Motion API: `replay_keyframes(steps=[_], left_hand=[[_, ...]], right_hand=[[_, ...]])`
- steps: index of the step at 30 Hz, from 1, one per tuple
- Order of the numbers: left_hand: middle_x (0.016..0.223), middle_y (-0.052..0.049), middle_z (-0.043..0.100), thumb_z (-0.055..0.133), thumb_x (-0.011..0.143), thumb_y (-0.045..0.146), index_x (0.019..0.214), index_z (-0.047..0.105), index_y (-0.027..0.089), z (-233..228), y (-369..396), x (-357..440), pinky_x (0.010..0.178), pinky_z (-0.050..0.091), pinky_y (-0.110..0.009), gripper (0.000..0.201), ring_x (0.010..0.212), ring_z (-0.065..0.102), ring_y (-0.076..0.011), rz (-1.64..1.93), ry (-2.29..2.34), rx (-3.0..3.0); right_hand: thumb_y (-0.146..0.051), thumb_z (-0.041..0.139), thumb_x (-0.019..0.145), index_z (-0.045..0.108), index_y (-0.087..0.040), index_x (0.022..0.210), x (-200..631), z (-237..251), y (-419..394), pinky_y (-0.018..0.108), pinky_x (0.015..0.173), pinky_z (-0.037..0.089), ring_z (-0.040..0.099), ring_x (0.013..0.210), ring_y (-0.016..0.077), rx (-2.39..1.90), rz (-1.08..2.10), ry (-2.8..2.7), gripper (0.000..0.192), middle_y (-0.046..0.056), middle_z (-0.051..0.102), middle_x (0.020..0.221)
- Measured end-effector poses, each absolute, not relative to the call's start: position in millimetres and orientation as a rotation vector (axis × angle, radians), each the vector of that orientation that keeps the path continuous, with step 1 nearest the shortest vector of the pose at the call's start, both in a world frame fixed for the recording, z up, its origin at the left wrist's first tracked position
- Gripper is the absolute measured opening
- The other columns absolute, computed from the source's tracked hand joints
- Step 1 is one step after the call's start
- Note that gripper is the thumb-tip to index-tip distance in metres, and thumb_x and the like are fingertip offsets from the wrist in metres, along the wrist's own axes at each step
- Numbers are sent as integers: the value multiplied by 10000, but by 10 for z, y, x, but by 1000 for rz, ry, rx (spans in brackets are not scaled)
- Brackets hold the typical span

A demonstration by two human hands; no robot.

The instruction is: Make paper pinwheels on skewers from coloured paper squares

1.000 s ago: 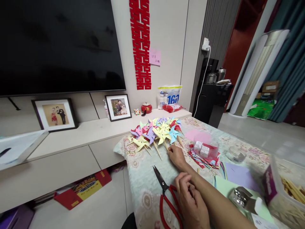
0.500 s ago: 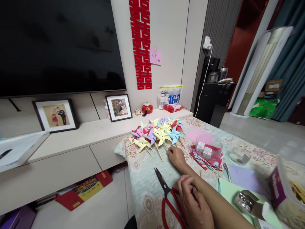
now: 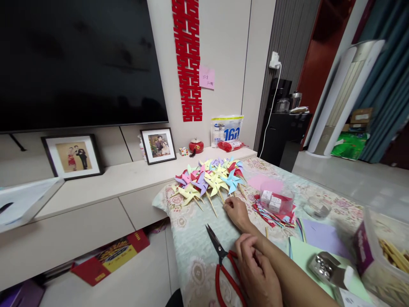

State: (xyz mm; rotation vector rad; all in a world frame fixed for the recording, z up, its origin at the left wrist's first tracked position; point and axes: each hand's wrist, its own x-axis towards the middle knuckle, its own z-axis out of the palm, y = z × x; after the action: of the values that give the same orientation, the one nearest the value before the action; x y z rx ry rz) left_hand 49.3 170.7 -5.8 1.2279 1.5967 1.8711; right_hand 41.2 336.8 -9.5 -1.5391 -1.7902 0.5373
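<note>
A pile of coloured paper pinwheels (image 3: 211, 179) on wooden sticks lies at the far end of a floral cloth-covered table (image 3: 191, 238). My right hand (image 3: 237, 212) reaches palm down to the pile's near edge, its fingertips at the stick ends below a blue pinwheel (image 3: 231, 180); whether they pinch a stick is unclear. My left hand (image 3: 255, 270) rests curled against my right forearm, with nothing visible in it. Red-handled scissors (image 3: 223, 264) lie shut just left of that hand.
A clear tub with small boxes (image 3: 276, 200) sits on strips of coloured paper (image 3: 275, 215). Paper sheets (image 3: 322, 236), a glass dish (image 3: 316, 209), a metal piece (image 3: 326, 264) and a box of sticks (image 3: 388, 251) lie to the right. A low cabinet (image 3: 105, 183) with framed photos runs along the left.
Both hands stay almost where they were; only the view shifts slightly.
</note>
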Motion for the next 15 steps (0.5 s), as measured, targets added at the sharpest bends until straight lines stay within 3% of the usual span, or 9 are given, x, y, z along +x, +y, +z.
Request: replay_keyframes(steps=[4, 8, 13, 15], left_hand=[[1082, -145, 657, 438, 779, 60, 979, 658, 186, -100, 1732, 468, 794, 521, -391, 323, 944, 629, -254, 1871, 1615, 1239], [1056, -128, 659, 449, 801, 88, 982, 652, 187, -136, 1752, 432, 814, 521, -397, 290, 971, 634, -258, 1860, 1603, 1285], [1023, -101, 638, 493, 819, 142, 938, 644, 204, -190, 1788, 394, 895, 514, -452, 202, 983, 626, -267, 1847, 1538, 1395], [1005, -86, 626, 519, 834, 174, 844, 650, 215, -215, 1792, 383, 828, 540, -414, 138, 910, 637, -245, 1792, 1448, 1446]], right_hand=[[-208, 621, 906, 665, -146, 930, 532, 9, 3325, 306, 713, 495, 620, 718, 152, -1511, 592, -1653, 80, 5, 673, 827], [-85, 572, 786, 707, -137, 938, 735, 263, 3089, 281, 671, 474, 615, 677, 176, -1474, 609, -1612, 210, -3, 652, 708], [-45, 585, 738, 731, -199, 927, 1077, 543, 2312, 255, 715, 466, 601, 735, 161, -1379, 569, -1725, 284, -9, 639, 767], [-46, 560, 773, 722, -195, 944, 1241, 598, 1947, 270, 730, 459, 598, 778, 172, -1261, 501, -1867, 278, 18, 630, 814]])
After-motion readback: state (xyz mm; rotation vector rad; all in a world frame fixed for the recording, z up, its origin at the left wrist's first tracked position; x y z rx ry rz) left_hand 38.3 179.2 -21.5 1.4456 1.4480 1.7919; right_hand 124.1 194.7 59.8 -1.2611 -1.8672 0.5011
